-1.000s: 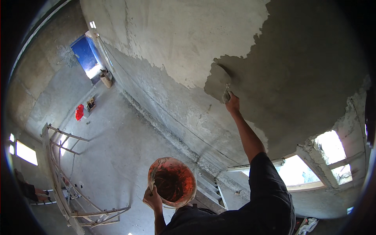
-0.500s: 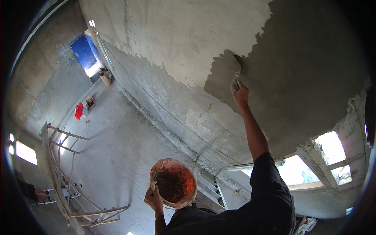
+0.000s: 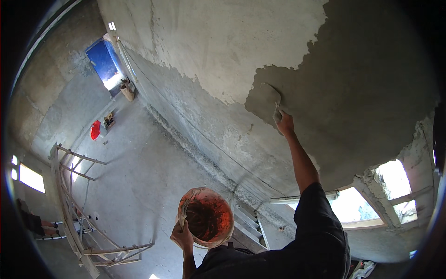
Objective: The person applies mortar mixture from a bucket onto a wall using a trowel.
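My right hand [image 3: 285,123], at the end of an outstretched arm, is closed round the handle of a trowel [image 3: 273,94]. The trowel's blade lies against dark wet plaster [image 3: 357,88] on the wall, near the plaster's ragged left edge. Lower down, my left hand [image 3: 183,236] grips the left side of an orange bucket [image 3: 226,215] smeared with grey mortar. The bucket is held close to my body with its mouth facing up; dark residue shows inside, though how much mortar it holds I cannot tell. Paler dry wall [image 3: 223,42] borders the wet coat.
A metal scaffold frame [image 3: 65,200] stands on the floor at left, with a person's legs [image 3: 44,228] near it. A blue door [image 3: 103,63], a sack [image 3: 127,91] and a red item [image 3: 95,130] lie farther off. Window openings [image 3: 355,204] are at lower right.
My right hand and the trowel have moved down the wall and the blade has turned a little. My left hand still holds the bucket in the same place.
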`<state>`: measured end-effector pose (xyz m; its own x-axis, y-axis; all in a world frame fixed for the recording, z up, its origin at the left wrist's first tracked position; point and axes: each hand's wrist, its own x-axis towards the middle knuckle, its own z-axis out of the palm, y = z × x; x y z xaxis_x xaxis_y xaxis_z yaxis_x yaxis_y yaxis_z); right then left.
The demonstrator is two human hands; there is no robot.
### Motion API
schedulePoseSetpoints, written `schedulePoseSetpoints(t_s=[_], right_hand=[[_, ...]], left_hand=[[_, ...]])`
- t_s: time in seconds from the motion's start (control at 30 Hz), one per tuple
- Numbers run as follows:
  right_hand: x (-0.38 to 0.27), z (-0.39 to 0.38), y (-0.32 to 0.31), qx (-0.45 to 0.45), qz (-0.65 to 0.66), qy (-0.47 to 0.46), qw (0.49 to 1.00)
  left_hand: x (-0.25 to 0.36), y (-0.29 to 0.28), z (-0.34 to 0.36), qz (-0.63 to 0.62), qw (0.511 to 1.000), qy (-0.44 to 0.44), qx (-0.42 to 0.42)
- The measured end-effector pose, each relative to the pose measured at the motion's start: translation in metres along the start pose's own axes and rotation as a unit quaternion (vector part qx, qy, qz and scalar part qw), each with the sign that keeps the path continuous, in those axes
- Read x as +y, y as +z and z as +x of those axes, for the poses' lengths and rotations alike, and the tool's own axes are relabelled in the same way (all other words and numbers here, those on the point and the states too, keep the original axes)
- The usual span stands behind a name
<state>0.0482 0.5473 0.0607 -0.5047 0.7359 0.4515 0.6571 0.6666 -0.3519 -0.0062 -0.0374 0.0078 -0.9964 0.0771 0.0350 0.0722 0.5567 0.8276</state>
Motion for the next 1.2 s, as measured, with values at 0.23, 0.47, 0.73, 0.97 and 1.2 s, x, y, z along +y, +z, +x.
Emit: schedulePoseSetpoints(t_s=[0.23,0.47,0.73,0.97,1.2], right_hand=[[-0.014,0.007,-0.018,-0.024,0.005,-0.009,1.0],[-0.033,0.056,-0.058,-0.007,-0.026,-0.047,0.999],[-0.032,-0.016,-0.122,0.068,0.038,-0.043,0.996],[-0.046,-0.229,-0.148,-0.045,0.209,0.041,0.976],[-0.103,-0.396,-0.153,-0.058,0.201,0.206,0.956]], left_hand=[[0.001,0.003,0.003,0.011,0.999,-0.019,-0.023],[0.019,0.008,0.003,-0.021,0.999,-0.012,-0.032],[0.02,0.013,0.013,-0.013,0.998,0.009,-0.058],[0.054,0.029,0.031,0.025,0.986,0.083,-0.143],[0.104,0.065,0.045,-0.032,0.938,0.276,-0.206]])
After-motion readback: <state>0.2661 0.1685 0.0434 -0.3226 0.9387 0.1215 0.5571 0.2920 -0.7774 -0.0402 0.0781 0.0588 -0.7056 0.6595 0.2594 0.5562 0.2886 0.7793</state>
